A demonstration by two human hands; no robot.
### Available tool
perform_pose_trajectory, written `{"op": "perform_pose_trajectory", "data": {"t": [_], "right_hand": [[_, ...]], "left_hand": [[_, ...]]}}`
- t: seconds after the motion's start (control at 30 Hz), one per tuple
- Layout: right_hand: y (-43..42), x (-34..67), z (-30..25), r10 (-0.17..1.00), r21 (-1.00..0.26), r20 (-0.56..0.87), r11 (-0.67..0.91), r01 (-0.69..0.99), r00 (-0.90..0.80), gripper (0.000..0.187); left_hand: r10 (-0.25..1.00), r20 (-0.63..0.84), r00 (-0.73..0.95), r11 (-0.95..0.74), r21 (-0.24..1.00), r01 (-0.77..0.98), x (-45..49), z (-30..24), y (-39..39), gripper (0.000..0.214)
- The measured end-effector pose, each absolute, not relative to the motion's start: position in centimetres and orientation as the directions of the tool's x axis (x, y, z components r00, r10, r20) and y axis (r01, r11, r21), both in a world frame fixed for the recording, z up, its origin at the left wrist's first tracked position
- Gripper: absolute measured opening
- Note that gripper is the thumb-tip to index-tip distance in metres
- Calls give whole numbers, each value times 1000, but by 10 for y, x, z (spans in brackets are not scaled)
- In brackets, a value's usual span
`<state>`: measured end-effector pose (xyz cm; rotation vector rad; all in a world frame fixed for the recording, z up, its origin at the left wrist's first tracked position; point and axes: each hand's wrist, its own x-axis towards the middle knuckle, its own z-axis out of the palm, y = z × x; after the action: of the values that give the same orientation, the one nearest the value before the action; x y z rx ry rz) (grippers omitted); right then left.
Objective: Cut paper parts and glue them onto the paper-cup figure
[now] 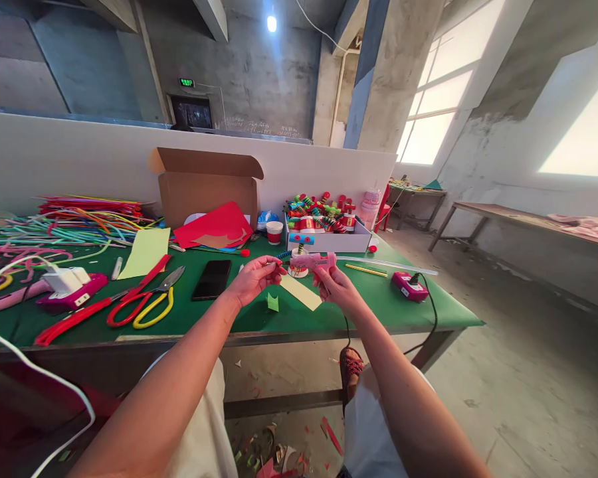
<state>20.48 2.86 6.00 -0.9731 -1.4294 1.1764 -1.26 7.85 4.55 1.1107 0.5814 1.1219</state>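
My right hand [335, 287] is wrapped round the grip of a pink hot glue gun [311, 261], whose nozzle points left. A long clear glue stick [386, 264] sticks out of its back. The fingers of my left hand [254, 280] pinch a small red piece [279, 262] close to the nozzle; its exact shape is too small to tell. Just behind the gun stands a paper figure with a blue rolled head [301, 239] bearing red dots; the gun partly hides it. Below lie a pale yellow paper strip [301, 293] and a green paper scrap [272, 303].
At left are scissors [152, 302], red-handled pliers [80, 322], a phone [212, 279] and many pipe cleaners [94, 222]. Behind stand a cardboard box [206, 192], a paper cup [274, 232] and a box of finished figures [346, 240]. A power socket [409, 287] with cord sits right.
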Motion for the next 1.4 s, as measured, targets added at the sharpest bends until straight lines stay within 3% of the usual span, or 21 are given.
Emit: {"op": "perform_pose_trajectory", "data": {"t": [1.4], "right_hand": [[34,207,53,960,-973,224,230,22,-167,51]], "left_hand": [[912,132,387,33,919,-393,-13,44,80,24]]}}
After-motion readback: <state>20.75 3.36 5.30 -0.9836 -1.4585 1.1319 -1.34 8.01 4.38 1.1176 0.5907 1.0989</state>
